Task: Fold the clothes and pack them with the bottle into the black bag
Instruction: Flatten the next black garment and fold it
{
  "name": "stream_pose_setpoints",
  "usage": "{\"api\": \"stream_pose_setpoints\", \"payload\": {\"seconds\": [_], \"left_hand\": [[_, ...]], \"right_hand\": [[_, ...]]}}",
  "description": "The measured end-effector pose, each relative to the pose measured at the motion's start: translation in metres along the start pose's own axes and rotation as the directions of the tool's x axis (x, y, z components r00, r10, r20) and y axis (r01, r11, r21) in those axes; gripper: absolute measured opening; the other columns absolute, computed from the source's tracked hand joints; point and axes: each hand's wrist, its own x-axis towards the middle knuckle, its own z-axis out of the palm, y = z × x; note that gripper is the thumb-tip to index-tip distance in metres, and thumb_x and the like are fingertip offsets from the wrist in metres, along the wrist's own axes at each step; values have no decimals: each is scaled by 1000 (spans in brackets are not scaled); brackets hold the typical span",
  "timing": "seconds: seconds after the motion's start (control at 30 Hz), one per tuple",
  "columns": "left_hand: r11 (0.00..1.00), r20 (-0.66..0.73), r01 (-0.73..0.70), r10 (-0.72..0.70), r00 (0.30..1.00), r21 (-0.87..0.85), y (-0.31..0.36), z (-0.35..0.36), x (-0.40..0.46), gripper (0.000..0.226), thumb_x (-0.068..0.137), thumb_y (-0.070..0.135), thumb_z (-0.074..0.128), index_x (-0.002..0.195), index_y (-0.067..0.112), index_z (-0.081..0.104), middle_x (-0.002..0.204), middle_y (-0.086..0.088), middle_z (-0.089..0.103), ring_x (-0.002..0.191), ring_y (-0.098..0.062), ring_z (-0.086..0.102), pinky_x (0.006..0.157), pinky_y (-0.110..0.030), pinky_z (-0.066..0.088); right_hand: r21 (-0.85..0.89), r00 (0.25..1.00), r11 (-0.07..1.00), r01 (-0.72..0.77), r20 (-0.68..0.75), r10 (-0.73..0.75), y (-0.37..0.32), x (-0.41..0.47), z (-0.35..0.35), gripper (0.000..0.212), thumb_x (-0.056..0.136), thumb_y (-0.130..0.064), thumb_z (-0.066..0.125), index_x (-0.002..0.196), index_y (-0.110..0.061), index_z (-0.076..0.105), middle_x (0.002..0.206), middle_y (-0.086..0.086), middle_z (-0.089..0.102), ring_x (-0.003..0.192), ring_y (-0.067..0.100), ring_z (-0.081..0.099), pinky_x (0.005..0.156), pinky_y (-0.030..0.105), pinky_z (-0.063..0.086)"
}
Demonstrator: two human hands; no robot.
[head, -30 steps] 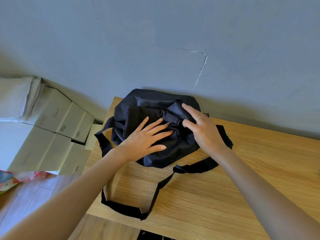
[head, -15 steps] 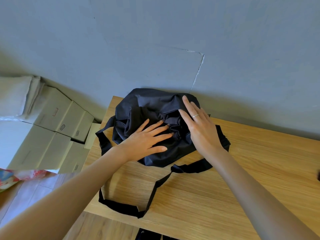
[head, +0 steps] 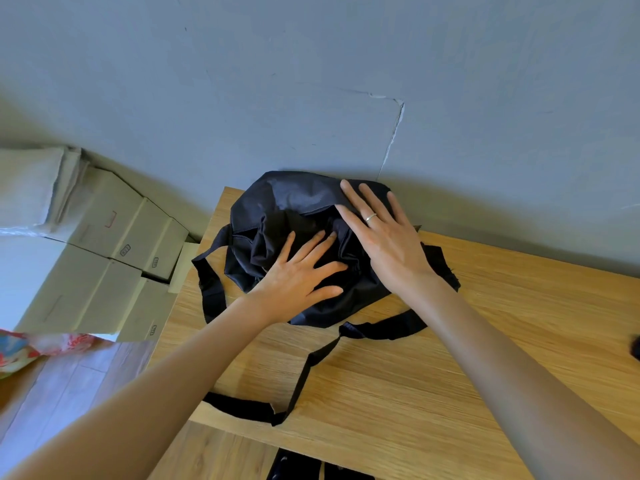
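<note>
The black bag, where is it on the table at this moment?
In the head view the black bag lies at the far left corner of the wooden table, against the grey wall, with the left hand and right hand flat on it.

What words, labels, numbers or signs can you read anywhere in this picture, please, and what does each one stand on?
No text here can be read.
Cardboard boxes: small dark printed marks and a red mark on their sides, too small and blurred to read.
Black bag: no label or brand shows.
Ring on the right hand: plain, no marking visible.
Wooden table and wall: no writing.
</note>
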Motion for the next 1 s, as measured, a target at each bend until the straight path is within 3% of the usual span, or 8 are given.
{"api": "stream_pose_setpoints", "payload": {"seconds": [0.13,0.23,0.33,0.43,0.7,0.9,1.0], "left_hand": [[996,-2,-22,22,1000,-88,-3,-9,6,58,93,58,14,130,29,48,153,-8,27,146,-22,8,114,-56,-1],[999,-101,-31,27,995,-35,-10,-16,1,47,97,49,26,125,24,54,145,-7,41,141,-22,27,115,-48,13],[985,-250,171,-166,954,-5,-13,-16,-17,43,97,36,34,124,14,58,131,-11,56,124,-25,50,107,-41,36],[962,-245,262,-236,940,79,-14,-5,-26,40,95,30,41,125,11,58,129,-14,57,124,-28,51,107,-45,35],[987,-122,109,-94,988,118,-8,1,-2,48,93,41,27,128,25,56,140,-7,50,131,-31,44,105,-53,32],[982,-143,51,-25,989,183,-15,-3,-11,49,94,44,25,129,29,55,139,-5,51,130,-30,45,105,-54,32],[980,-138,29,-2,990,195,-17,1,-16,50,94,46,23,132,31,51,142,-5,47,133,-30,40,107,-54,28]], "right_hand": [[16,1000,1000,10,8,-10,0,-3,4,94,73,12,64,150,-17,18,159,5,-2,146,27,6,117,52,15],[28,1000,1000,3,0,-3,4,-6,6,94,72,16,60,150,-18,19,159,5,-2,146,29,6,117,50,14],[37,1000,999,-20,-19,21,3,-10,6,91,71,18,57,149,-16,24,159,8,1,146,31,10,117,49,15],[47,999,998,-45,-24,46,-2,-15,8,87,72,18,58,147,-13,29,159,9,3,145,30,13,117,48,17],[45,996,995,-85,-22,86,-12,-7,3,84,72,14,63,145,-16,34,160,7,0,145,32,12,115,54,19],[-81,999,995,50,10,-49,-28,27,-12,50,73,1,71,120,-14,62,160,6,4,145,32,12,116,54,13],[-95,993,989,116,36,-113,-31,38,-13,55,78,-1,68,130,-15,54,160,3,0,146,27,6,117,52,9]]}}
